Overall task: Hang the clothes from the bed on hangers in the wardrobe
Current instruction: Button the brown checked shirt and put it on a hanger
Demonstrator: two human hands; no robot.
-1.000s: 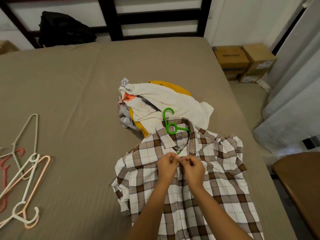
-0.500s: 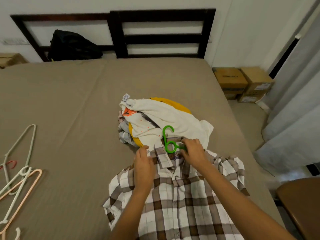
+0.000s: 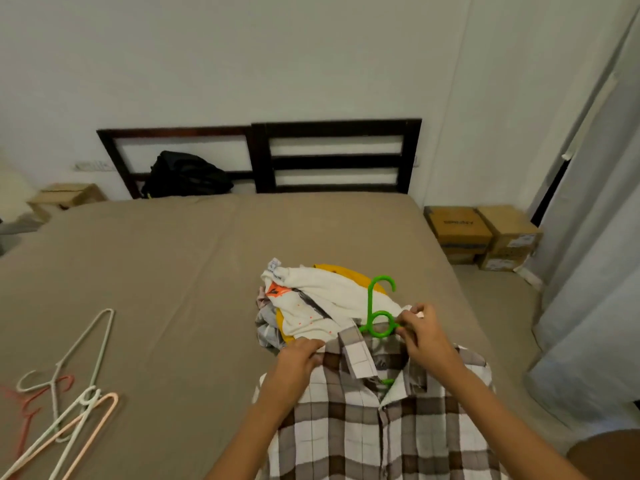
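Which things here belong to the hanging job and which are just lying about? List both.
Job: checked shirt, held by the left hand; green hanger inside it, gripped by the right hand; clothes pile; spare hangers on the bed.
Lying about: black bag; cardboard boxes; curtain.

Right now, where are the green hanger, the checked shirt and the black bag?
green hanger (image 3: 370,303): head view, its stem.
checked shirt (image 3: 346,431): head view, its front.
black bag (image 3: 187,176): head view, its middle.
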